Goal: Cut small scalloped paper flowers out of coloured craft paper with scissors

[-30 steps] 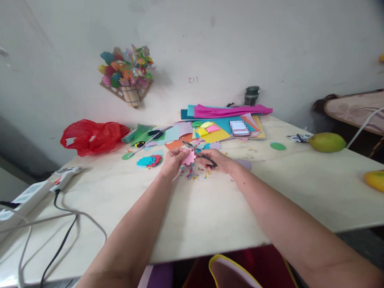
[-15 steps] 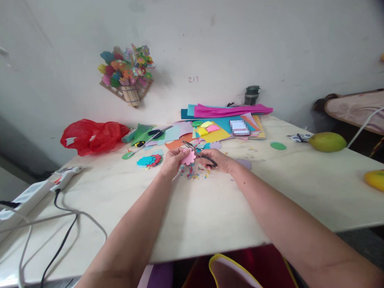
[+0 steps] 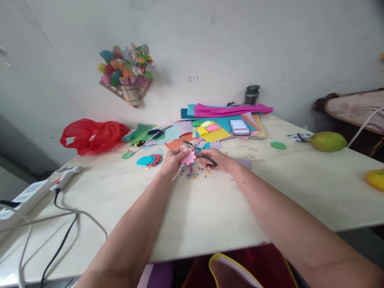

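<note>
Between the fingers of my left hand (image 3: 174,161) is a pink paper flower (image 3: 189,158) with a scalloped edge. My right hand (image 3: 220,158) grips a pair of scissors (image 3: 211,161) by its black handles. The blades point up and to the left, right beside the flower's edge; whether they touch the paper I cannot tell. Small coloured paper scraps (image 3: 195,172) lie on the table below both hands. Left of my left hand rests a pile of scalloped paper flowers (image 3: 146,161), blue and red ones showing.
Coloured paper sheets (image 3: 221,135), a phone (image 3: 239,127) and another pair of scissors (image 3: 158,132) lie at the back. A red plastic bag (image 3: 90,135) is at the left, above a power strip (image 3: 31,195) with cables. Mangoes (image 3: 328,141) sit on the right.
</note>
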Demonstrator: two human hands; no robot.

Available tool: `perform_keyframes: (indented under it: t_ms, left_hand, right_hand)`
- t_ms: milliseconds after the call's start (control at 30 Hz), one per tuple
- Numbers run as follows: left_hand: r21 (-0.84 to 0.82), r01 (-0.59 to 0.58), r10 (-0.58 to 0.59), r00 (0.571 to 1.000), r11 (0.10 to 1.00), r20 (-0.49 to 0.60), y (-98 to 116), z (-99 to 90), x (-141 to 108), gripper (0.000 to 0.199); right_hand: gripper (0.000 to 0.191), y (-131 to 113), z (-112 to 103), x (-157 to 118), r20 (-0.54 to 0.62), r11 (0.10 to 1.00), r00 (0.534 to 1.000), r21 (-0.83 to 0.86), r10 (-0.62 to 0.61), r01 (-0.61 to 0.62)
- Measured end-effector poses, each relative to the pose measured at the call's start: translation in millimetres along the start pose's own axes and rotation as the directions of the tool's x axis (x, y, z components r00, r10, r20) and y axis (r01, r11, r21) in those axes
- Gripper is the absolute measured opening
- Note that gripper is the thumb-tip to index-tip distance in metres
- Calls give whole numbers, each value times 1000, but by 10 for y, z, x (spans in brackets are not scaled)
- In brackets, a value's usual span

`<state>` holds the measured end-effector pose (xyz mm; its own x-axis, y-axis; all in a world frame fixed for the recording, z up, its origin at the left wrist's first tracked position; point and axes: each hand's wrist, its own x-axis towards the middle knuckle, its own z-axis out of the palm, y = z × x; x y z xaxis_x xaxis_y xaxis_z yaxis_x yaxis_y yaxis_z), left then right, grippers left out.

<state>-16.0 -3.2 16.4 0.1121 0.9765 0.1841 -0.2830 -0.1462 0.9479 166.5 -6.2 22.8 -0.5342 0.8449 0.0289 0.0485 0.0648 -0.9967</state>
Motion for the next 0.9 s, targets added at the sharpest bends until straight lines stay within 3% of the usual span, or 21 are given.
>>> perform_keyframes:
  t_ms: [333, 533, 900]
  left_hand:
    - [-13, -4, 4, 1000, 1000, -14, -26, -17, 10, 31]
    - [-28, -31, 31, 999, 999, -6, -39, -18, 16, 31]
    - [-8, -27, 27, 999, 1000, -25, -24, -11, 7, 30]
  right_hand:
    - [32, 35, -1, 33, -11, 1000, 1000, 16, -22, 22]
    - [33, 65, -28, 29, 51, 999, 997, 7, -54, 54]
    - [33, 36, -8, 14, 27, 1000, 999, 2, -21, 21]
